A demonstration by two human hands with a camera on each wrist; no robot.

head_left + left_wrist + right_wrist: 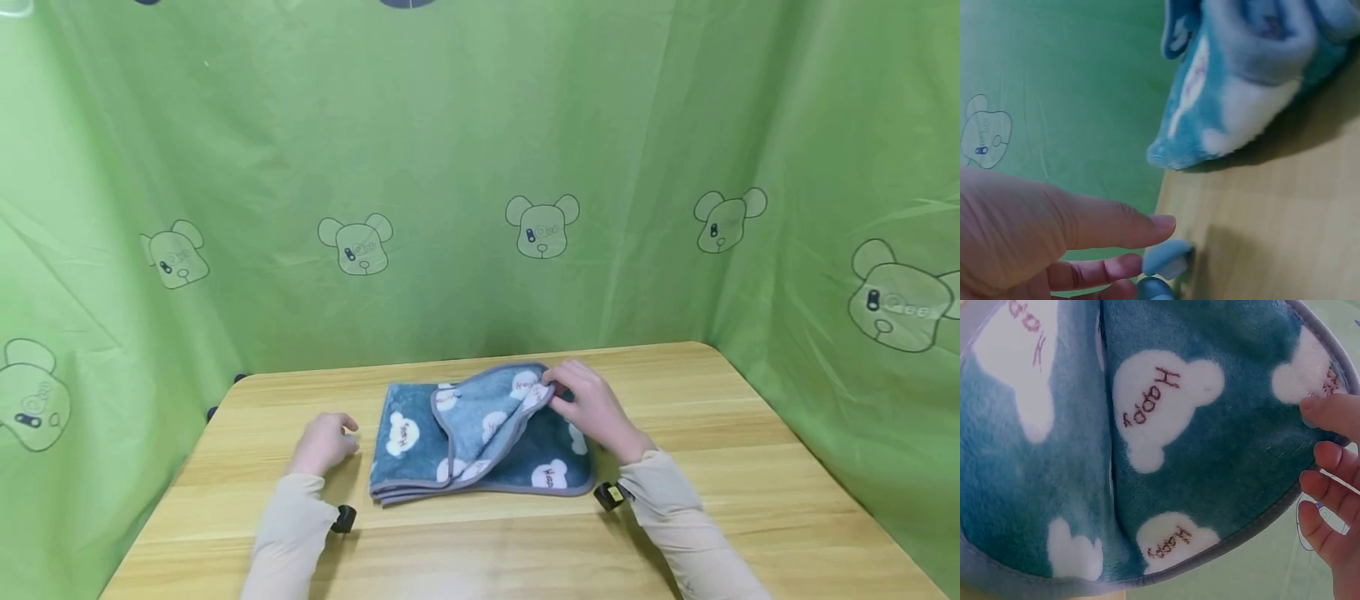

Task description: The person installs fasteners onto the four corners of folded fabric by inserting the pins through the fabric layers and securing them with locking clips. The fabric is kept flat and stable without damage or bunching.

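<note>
One green curtain (450,158) walls in the back and both sides, and on it we count at least six printed bear faces (542,232), some cut by the frame. Within it stands one wooden table (750,483), its rear edge close against the cloth. On the table, toward the rear, we find one folded teal blanket (480,429) with grey-bound edges and white bear-shaped patches (1154,400), several reading "Happy". Its upper fold is partly lifted, and stacked edges show at the front left. Only a narrow strip of table lies behind it; we see far more room in front and to the right. Two pale sleeves (678,512) come in from the near side. Of the two hands, the right hand (595,408) has its grip pinched on the raised edge of the blanket; the left hand (322,444) is just beside the blanket's left edge, apart from it, its grip released and fingers loosely bent. Two small black devices (343,518) sit at the wrists. Two pale-blue bits (1166,256) show at the left fingertips; we cannot tell what they are.
</note>
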